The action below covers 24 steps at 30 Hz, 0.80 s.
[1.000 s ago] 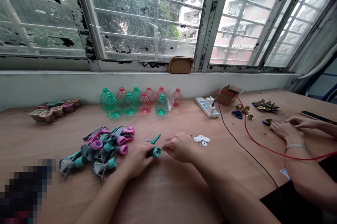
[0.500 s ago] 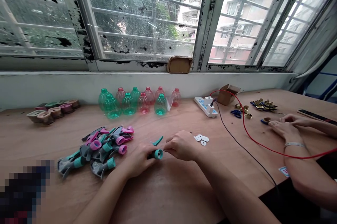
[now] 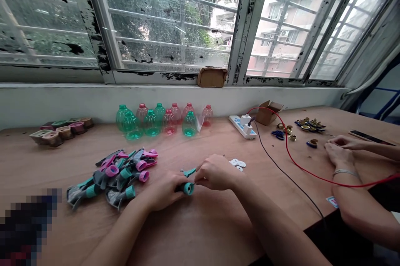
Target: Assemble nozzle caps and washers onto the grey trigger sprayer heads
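Observation:
My left hand (image 3: 165, 193) is closed around a trigger sprayer head (image 3: 188, 189), low over the table, with its teal collar facing right towards me. The teal trigger (image 3: 189, 172) sticks out above the collar. At the collar's right side is my right hand (image 3: 215, 173), its thumb and fingers pinched together; whatever they hold is too small to make out. Just behind my right hand lie several flat white washers (image 3: 240, 163), partly covered by it. To the left of my left hand is a pile of grey sprayer heads (image 3: 120, 178) with pink or teal collars and triggers.
Green and pink clear bottles (image 3: 152, 124) stand along the wall. A power strip (image 3: 243, 127) with red and black cables, a small cardboard box (image 3: 269, 114) and blue-gold parts (image 3: 309, 125) lie right. A co-worker's hands (image 3: 340, 149) are there. Moulded pieces (image 3: 64, 132) sit far left.
The sprayer head in my left hand has turned slightly, its trigger now lower. My right hand stays beside the collar. The co-worker's hands have come away from a blue-gold part.

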Motion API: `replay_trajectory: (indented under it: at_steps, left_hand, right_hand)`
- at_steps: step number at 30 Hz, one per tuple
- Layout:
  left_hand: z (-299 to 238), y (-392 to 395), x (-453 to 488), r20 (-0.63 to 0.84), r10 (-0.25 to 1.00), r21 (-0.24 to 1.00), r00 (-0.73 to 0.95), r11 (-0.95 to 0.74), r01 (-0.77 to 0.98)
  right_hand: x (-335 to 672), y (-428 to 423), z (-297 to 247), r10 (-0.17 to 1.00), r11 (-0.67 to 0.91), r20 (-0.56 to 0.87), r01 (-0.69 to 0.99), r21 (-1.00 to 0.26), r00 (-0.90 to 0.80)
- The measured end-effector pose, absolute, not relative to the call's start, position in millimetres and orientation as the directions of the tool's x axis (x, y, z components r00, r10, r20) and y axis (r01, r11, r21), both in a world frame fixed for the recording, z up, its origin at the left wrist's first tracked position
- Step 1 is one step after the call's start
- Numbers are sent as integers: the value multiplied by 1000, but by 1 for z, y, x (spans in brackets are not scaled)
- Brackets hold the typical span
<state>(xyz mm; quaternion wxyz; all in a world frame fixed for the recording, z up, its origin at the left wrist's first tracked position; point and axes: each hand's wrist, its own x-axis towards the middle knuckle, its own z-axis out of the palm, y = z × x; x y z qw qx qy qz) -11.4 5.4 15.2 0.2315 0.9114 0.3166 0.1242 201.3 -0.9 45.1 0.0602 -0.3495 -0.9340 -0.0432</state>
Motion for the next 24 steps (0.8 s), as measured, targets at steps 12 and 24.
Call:
replay_trajectory:
  at_steps: [12, 24]
  left_hand:
    - [16, 2, -11, 67, 625, 587, 778, -655, 476]
    - [11, 3, -15, 103, 723, 642, 683, -573, 510]
  right_hand:
    - [213, 14, 31, 598, 801, 171, 574, -172, -783]
    - [218, 30, 11, 592, 695, 234, 342, -633, -771]
